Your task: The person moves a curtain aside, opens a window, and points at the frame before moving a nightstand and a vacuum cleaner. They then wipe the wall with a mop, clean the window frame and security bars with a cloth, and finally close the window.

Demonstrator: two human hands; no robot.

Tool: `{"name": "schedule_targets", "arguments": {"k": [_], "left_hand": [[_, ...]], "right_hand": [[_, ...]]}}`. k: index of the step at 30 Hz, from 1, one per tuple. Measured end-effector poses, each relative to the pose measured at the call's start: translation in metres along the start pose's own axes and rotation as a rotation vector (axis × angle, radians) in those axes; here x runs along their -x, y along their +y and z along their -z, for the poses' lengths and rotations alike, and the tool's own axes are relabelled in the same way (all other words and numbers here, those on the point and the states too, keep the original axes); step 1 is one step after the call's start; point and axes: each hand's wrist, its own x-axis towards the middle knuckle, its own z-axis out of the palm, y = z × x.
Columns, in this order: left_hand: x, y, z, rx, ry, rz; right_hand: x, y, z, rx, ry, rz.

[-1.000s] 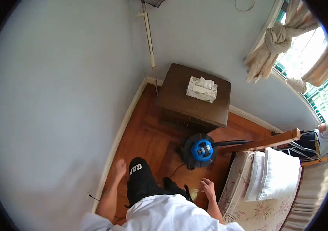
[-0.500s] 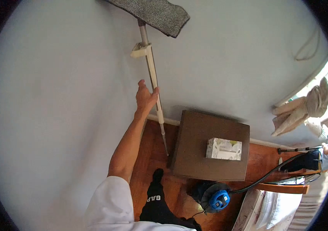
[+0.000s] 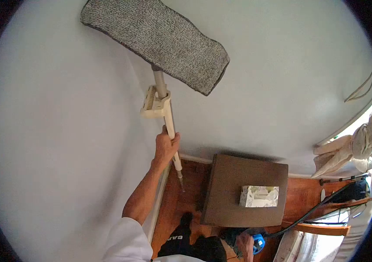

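A flat mop (image 3: 170, 120) stands upside down along the wall, its cream pole slanting up from near the floor to a grey fabric pad at the top. A cream scraper bracket is fixed on the pole just below the pad. My left hand (image 3: 166, 146) grips the pole under this bracket, the arm stretched forward in a white sleeve. Low in the view, my right hand (image 3: 245, 246) overlaps the blue-topped vacuum cleaner (image 3: 259, 243); its fingers are blurred.
A brown box-shaped table (image 3: 229, 187) against the wall carries a tissue box (image 3: 259, 196). The vacuum's black hose (image 3: 310, 215) runs right, past a wooden-framed bed with a white pillow (image 3: 321, 242). A knotted curtain (image 3: 356, 146) hangs at the bright window.
The mop pad and bracket sit lower in view, more of the pad showing. My left hand, spread against the pole before, has closed around it. My right hand has come into view.
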Motion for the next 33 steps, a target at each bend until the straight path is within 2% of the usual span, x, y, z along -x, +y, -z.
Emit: {"name": "schedule_targets", "arguments": {"k": [1,2,3,4,5,6,7,8,9,10,13,14,15,16,17,19,22,24,25,27,28,29,30,31,32,33], "left_hand": [[-0.002,0.001,0.003,0.013,0.037,-0.003],[-0.007,0.000,0.010,-0.052,0.041,-0.021],[-0.010,-0.003,0.019,-0.062,0.038,-0.007],[-0.018,-0.008,0.025,-0.105,0.009,0.010],[-0.029,-0.012,0.029,-0.141,0.002,0.011],[-0.039,-0.025,0.031,-0.128,0.042,-0.047],[-0.051,-0.035,0.038,-0.133,0.043,-0.066],[-0.060,-0.044,0.041,-0.135,-0.020,0.050],[-0.066,-0.048,0.041,-0.131,-0.081,0.172],[-0.073,-0.049,0.045,-0.109,-0.052,0.202],[-0.083,-0.062,0.040,-0.122,0.025,0.156],[-0.083,-0.063,0.041,-0.125,0.017,0.157],[-0.084,-0.062,0.038,-0.105,0.010,0.198],[-0.087,-0.059,0.036,-0.082,0.007,0.236],[-0.091,-0.058,0.036,-0.074,0.009,0.232],[-0.097,-0.055,0.041,-0.246,0.030,0.196],[-0.099,-0.056,0.045,-0.238,0.028,0.160],[-0.108,-0.077,0.039,-0.542,0.075,0.237],[-0.107,-0.082,0.038,-0.550,0.064,0.235],[-0.073,-0.071,0.049,-0.346,0.067,0.218],[-0.049,-0.053,0.058,-0.273,0.105,0.216],[-0.028,-0.092,0.049,-0.305,0.189,0.150],[0.002,-0.127,0.042,-0.333,0.285,0.082],[0.041,-0.103,0.027,-0.401,0.289,0.173],[0.088,-0.150,0.002,-0.355,0.066,0.273],[0.133,-0.153,-0.031,-0.115,-0.188,0.411]], "right_hand": [[-0.044,-0.054,0.005,-0.043,0.093,0.152],[-0.071,-0.125,0.027,-0.060,0.035,0.262],[-0.123,-0.130,0.018,-0.002,-0.041,0.385],[-0.138,-0.230,0.047,-0.228,-0.013,0.438],[-0.160,-0.302,0.069,-0.168,0.021,0.615],[-0.191,-0.343,0.072,-0.113,0.200,0.865],[-0.200,-0.402,0.089,-0.151,0.243,0.969],[-0.217,-0.448,0.097,-0.170,0.343,1.130],[-0.227,-0.492,0.105,-0.175,0.406,1.201],[-0.239,-0.533,0.104,-0.117,0.578,1.332],[-0.251,-0.609,0.096,-0.042,0.562,1.320],[-0.254,-0.623,0.087,0.012,0.572,1.229],[-0.257,-0.628,0.080,0.067,0.582,1.136],[-0.258,-0.630,0.073,0.071,0.585,1.132],[-0.258,-0.634,0.067,0.008,0.507,1.083],[-0.260,-0.638,0.063,-0.055,0.431,1.035],[-0.263,-0.634,0.060,-0.038,0.429,1.020],[-0.271,-0.604,0.068,-0.126,0.549,1.112],[-0.272,-0.570,0.072,-0.081,0.543,1.012],[-0.259,-0.482,0.082,-0.098,0.629,1.043],[-0.241,-0.419,0.083,-0.149,0.612,0.956],[-0.221,-0.345,0.089,-0.118,0.525,0.698],[-0.210,-0.271,0.083,-0.052,0.535,0.480],[-0.197,-0.182,0.070,-0.182,0.615,0.409],[-0.163,-0.111,0.065,-0.183,0.688,-0.044],[-0.135,-0.039,0.060,-0.709,0.632,-0.233]]}}
